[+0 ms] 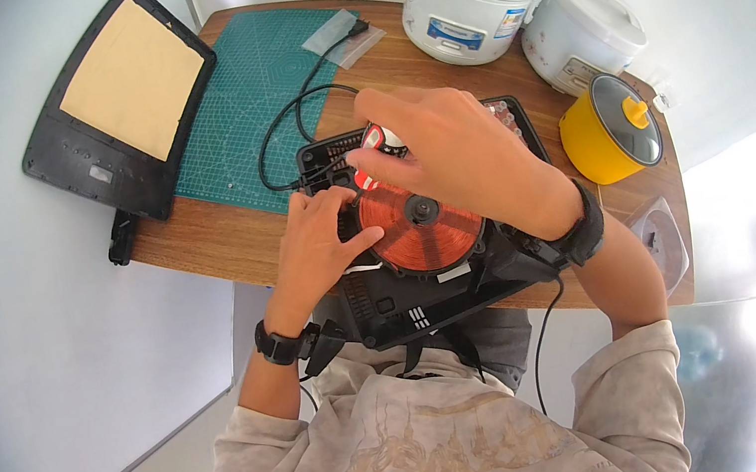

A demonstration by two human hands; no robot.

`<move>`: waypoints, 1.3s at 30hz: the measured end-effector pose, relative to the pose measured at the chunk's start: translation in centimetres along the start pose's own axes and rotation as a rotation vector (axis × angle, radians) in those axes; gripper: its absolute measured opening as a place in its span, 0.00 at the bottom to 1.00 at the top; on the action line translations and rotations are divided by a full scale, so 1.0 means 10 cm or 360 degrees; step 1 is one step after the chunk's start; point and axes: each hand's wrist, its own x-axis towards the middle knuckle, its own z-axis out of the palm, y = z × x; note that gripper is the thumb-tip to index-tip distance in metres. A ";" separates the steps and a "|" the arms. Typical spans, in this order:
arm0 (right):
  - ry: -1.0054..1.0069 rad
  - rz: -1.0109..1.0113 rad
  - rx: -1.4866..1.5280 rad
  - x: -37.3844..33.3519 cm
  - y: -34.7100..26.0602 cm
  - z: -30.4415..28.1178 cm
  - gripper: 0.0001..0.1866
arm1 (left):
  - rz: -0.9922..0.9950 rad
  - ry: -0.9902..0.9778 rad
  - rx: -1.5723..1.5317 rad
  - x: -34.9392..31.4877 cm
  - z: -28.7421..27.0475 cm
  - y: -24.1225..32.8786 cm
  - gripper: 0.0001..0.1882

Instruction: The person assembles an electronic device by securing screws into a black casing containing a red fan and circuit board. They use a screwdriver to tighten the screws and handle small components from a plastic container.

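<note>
A round copper coil (422,218) with a dark centre sits in the open black housing of an induction cooker (368,324), across the table's near edge. My right hand (453,142) arches over the coil's far side. Its thumb and fingers close around a red and white object (373,140), mostly hidden by the hand, so its kind is unclear. My left hand (322,236) lies at the coil's left edge. Its thumb is spread from the fingers and touches the coil, while the fingertips rest near the lower end of the red and white object.
A black power cord (261,155) loops from the housing over a green cutting mat (242,68). A black panel with a cream sheet (131,82) stands at the left. Two white rice cookers (468,3) and a yellow pot (598,136) stand right. A clear tray (669,250) lies near the right edge.
</note>
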 end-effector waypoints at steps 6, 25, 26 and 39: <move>-0.0188 0.0036 0.0194 -0.04 -0.07 -0.07 0.18 | -0.0001 0.0017 -0.0005 -0.01 0.00 0.00 0.27; -0.0575 -0.0160 0.0080 0.14 0.04 -0.22 0.17 | -0.0059 -0.0017 -0.0016 -0.02 -0.01 0.01 0.28; -0.0582 -0.0146 0.0061 0.16 0.02 -0.23 0.14 | -0.0072 -0.0024 -0.0017 -0.02 -0.01 0.02 0.28; -0.0237 0.0089 -0.0419 0.15 -0.26 -0.05 0.24 | 0.0016 0.0014 0.0058 -0.03 0.07 -0.09 0.29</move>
